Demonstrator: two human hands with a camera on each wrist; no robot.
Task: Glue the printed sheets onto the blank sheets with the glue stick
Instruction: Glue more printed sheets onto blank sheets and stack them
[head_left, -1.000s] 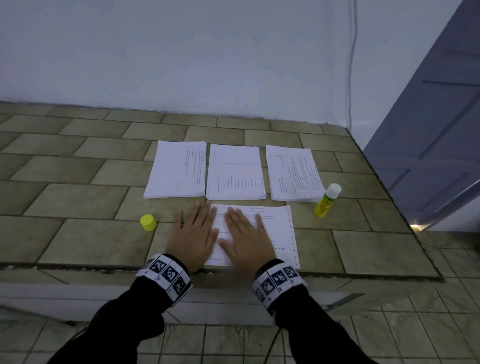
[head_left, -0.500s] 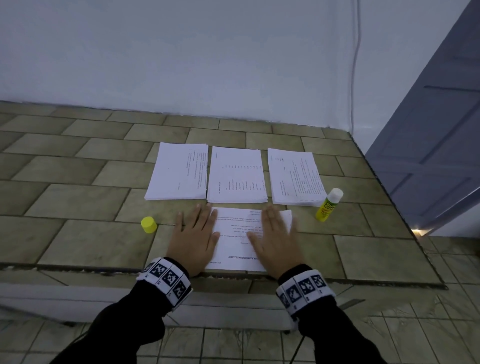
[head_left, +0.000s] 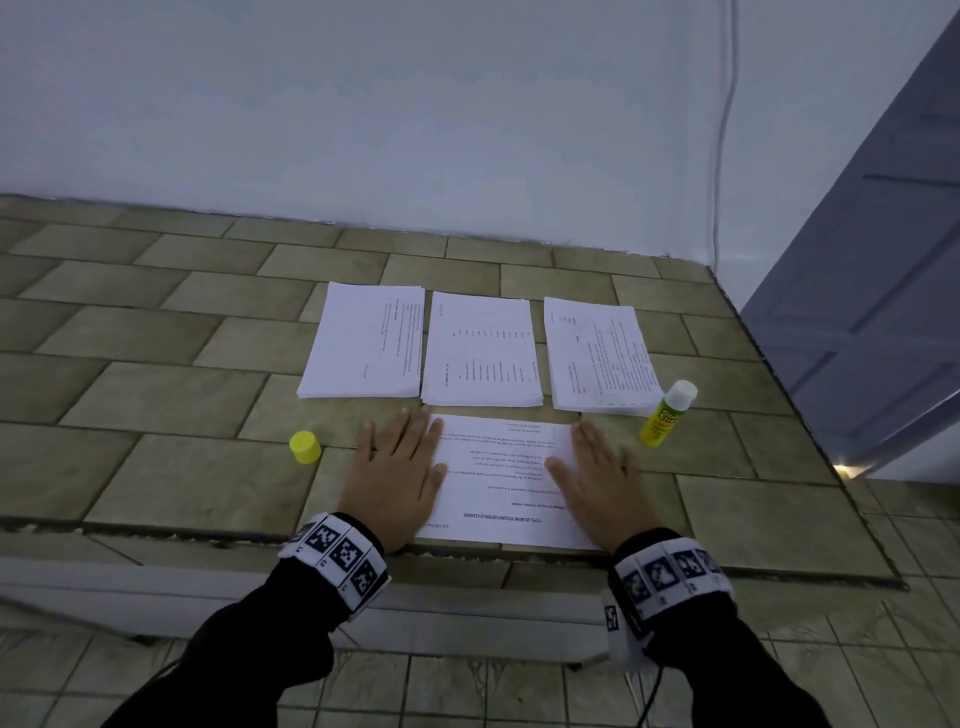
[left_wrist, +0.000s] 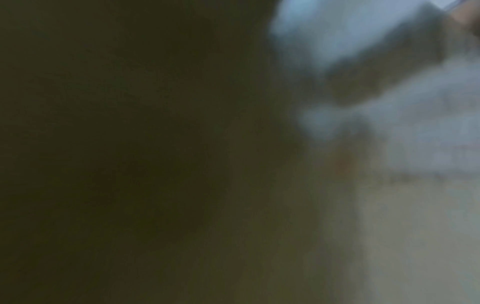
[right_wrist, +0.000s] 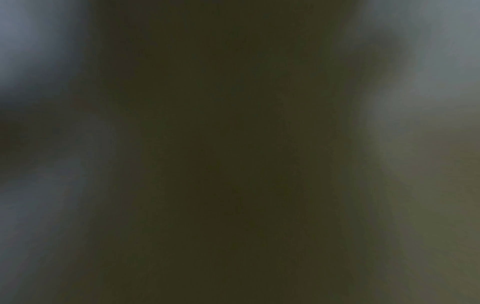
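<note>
A printed sheet (head_left: 501, 480) lies flat near the front edge of the tiled ledge, its text upside down to me. My left hand (head_left: 397, 475) presses flat on its left edge with straight fingers. On the sheet's right edge my right hand (head_left: 602, 483) lies flat too, fingers straight. The yellow glue stick (head_left: 667, 413) lies uncapped to the right of the sheet, white tip pointing away. Its yellow cap (head_left: 305, 447) stands left of my left hand. Both wrist views are dark and blurred.
Three stacks of sheets lie in a row behind: left stack (head_left: 363, 340), middle stack (head_left: 480, 351), right stack (head_left: 600, 358). The tiled ledge (head_left: 156, 405) ends at a white wall behind and drops off at the front. A grey door (head_left: 872, 291) stands at the right.
My right hand has slid to the right across the printed sheet, from beside the left hand to the sheet's right edge. The left hand has stayed in place.
</note>
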